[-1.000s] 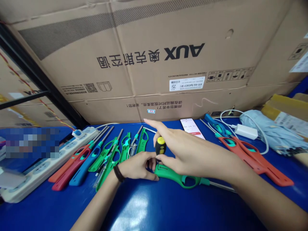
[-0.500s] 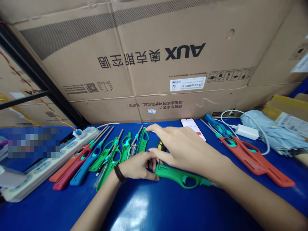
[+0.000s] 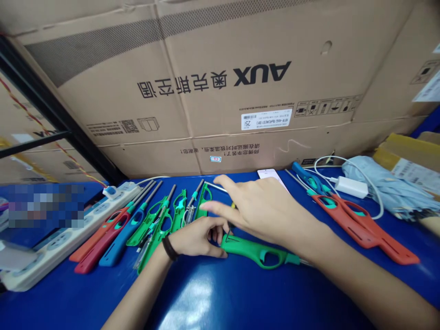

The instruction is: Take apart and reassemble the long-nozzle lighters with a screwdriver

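Note:
A green long-nosed lighter [image 3: 245, 248] lies sideways on the blue tabletop, its metal tube pointing right. My left hand [image 3: 197, 238] closes around its butt end, fingers curled and thumb along the near side. A screwdriver [image 3: 228, 232] stands nearly upright with its tip at that end of the lighter. My right hand [image 3: 264, 206] is over the screwdriver's handle, of which only a bit of yellow shows. The right thumb and index finger are stretched apart; the other fingers are hidden behind the hand, where the handle is.
Left of my hands lie opened green lighter shells [image 3: 178, 211] with inner parts, then a blue lighter [image 3: 120, 243], a red lighter [image 3: 99, 250] and a white power strip [image 3: 65, 233]. Orange lighters [image 3: 354, 224], a white charger [image 3: 351, 187] and a phone [image 3: 270, 173] are rightward. A large carton [image 3: 206, 114] stands behind.
My right thumb and index finger have spread and shifted slightly, and the hand now covers most of the screwdriver's handle and more of the phone. My left hand and the green lighter stay put.

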A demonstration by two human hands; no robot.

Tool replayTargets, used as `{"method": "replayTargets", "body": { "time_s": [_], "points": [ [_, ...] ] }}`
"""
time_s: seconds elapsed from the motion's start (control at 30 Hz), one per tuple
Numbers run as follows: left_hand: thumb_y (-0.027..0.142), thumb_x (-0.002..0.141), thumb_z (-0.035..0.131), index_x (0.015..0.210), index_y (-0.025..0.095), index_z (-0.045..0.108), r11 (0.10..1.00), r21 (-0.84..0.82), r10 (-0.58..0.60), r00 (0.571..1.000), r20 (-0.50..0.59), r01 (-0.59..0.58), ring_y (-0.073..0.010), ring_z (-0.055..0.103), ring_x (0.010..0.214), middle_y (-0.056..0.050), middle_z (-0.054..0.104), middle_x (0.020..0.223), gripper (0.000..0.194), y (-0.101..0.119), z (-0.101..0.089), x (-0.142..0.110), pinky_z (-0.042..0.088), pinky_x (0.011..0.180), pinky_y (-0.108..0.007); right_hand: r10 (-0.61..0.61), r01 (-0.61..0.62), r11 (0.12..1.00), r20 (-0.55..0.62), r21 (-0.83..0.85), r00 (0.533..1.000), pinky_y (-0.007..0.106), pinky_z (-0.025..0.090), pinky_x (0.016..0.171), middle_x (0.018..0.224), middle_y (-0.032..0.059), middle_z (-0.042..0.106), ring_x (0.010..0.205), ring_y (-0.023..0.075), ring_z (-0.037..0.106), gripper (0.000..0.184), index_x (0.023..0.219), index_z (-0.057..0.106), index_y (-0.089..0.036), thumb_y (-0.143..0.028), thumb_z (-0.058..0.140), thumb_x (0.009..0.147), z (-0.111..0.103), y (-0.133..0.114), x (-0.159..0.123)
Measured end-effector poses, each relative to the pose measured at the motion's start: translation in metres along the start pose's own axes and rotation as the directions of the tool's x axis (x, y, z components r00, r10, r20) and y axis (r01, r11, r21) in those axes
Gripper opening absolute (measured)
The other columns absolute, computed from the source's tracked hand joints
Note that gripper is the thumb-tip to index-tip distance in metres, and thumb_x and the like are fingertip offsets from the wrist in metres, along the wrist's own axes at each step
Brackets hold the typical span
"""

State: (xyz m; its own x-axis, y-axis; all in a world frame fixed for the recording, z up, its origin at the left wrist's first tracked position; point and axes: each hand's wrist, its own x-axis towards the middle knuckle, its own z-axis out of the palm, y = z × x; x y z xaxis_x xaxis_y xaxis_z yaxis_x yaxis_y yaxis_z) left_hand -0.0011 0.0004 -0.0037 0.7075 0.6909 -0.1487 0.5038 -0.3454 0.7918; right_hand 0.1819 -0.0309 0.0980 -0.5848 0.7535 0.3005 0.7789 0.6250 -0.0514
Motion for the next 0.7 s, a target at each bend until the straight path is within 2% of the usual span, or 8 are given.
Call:
{"method": "replayTargets", "body": {
  "time_s": [0.07,0.13,0.27,0.33,0.4,0.5,0.6,0.7],
  "points": [
    [0.027,0.063,0.077,0.086,0.016,0.056,1.0,0.006,-0.011,1.0,0.021,0.011,-0.0115,0.05,0.061,0.005,0.054,0.067,0.033,-0.001,0.0,0.001,0.039,0.057,-0.022,0.029,-0.028,0.999,0.024,-0.042,0.999,0.032,0.037,0.052,0.069,0.0077,0.069,0.062,0.0264,0.066,0.038,0.113,0.055,-0.013,-0.041,0.037,0.095,-0.003,0.002,-0.001],
    [0.027,0.062,0.077,0.082,0.016,0.055,1.0,0.01,-0.015,1.0,0.016,0.015,-0.0115,0.05,0.06,0.005,0.053,0.067,0.031,-0.001,0.0,0.001,0.04,0.057,-0.023,0.018,-0.018,0.999,0.019,0.041,1.0,0.03,0.038,0.052,0.073,0.0053,0.07,0.064,0.0247,0.067,0.033,0.12,0.05,-0.015,-0.032,0.044,0.093,-0.006,0.006,-0.004],
    [0.028,0.064,0.074,0.074,0.015,0.055,0.999,0.02,-0.036,0.999,0.015,0.036,-0.0111,0.048,0.059,0.004,0.051,0.065,0.025,0.0,0.0,0.0,0.039,0.054,-0.022,-0.08,0.068,0.948,0.026,0.312,0.996,0.027,0.044,0.058,0.089,0.005,0.069,0.081,0.0217,0.065,0.059,0.136,0.033,-0.017,-0.019,0.054,0.081,-0.01,0.01,-0.011],
    [0.028,0.064,0.074,0.077,0.015,0.056,0.999,0.02,-0.037,0.999,0.014,0.037,-0.0116,0.049,0.06,0.004,0.052,0.065,0.026,0.0,0.0,0.0,0.039,0.054,-0.022,-0.116,0.1,0.925,0.023,0.367,0.993,0.027,0.046,0.062,0.096,0.0067,0.067,0.086,0.0208,0.063,0.066,0.139,0.03,-0.017,-0.01,0.052,0.077,-0.01,0.009,-0.013],
    [0.028,0.063,0.074,0.083,0.015,0.056,1.0,0.011,-0.024,1.0,0.009,0.024,-0.0131,0.051,0.062,0.003,0.054,0.068,0.03,-0.002,0.001,0.0,0.041,0.057,-0.023,-0.127,0.114,0.919,0.01,0.377,0.992,0.028,0.047,0.066,0.102,0.0085,0.065,0.088,0.0208,0.062,0.067,0.137,0.034,-0.017,-0.005,0.05,0.073,-0.008,0.006,-0.013],
    [0.026,0.064,0.073,0.087,0.015,0.056,0.999,-0.026,0.022,1.0,0.017,-0.022,-0.0154,0.053,0.068,0.002,0.057,0.074,0.031,-0.005,0.001,0.0,0.044,0.062,-0.025,-0.147,0.146,0.925,-0.024,0.352,0.989,0.031,0.048,0.07,0.105,0.01,0.063,0.088,0.022,0.061,0.058,0.131,0.042,-0.013,-0.009,0.053,0.074,-0.001,0.001,-0.007],
    [0.028,0.065,0.072,0.08,0.015,0.056,1.0,-0.004,0.0,1.0,0.0,0.0,-0.0154,0.054,0.068,0.001,0.057,0.075,0.026,-0.006,0.002,-0.002,0.045,0.062,-0.026,-0.133,0.151,0.946,-0.08,0.288,0.988,0.032,0.049,0.071,0.106,0.0099,0.062,0.09,0.0224,0.061,0.045,0.128,0.043,-0.012,-0.023,0.052,0.086,0.009,-0.004,-0.001],
    [0.031,0.064,0.074,0.079,0.015,0.056,0.998,0.04,-0.04,0.999,-0.031,0.041,-0.0138,0.052,0.063,0.002,0.055,0.071,0.028,-0.004,0.003,-0.002,0.044,0.059,-0.025,-0.067,0.076,0.992,-0.094,0.097,0.993,0.032,0.048,0.06,0.103,0.0106,0.062,0.079,0.0224,0.064,0.036,0.124,0.045,-0.014,-0.034,0.042,0.095,0.016,-0.005,0.001]
  ]
}}
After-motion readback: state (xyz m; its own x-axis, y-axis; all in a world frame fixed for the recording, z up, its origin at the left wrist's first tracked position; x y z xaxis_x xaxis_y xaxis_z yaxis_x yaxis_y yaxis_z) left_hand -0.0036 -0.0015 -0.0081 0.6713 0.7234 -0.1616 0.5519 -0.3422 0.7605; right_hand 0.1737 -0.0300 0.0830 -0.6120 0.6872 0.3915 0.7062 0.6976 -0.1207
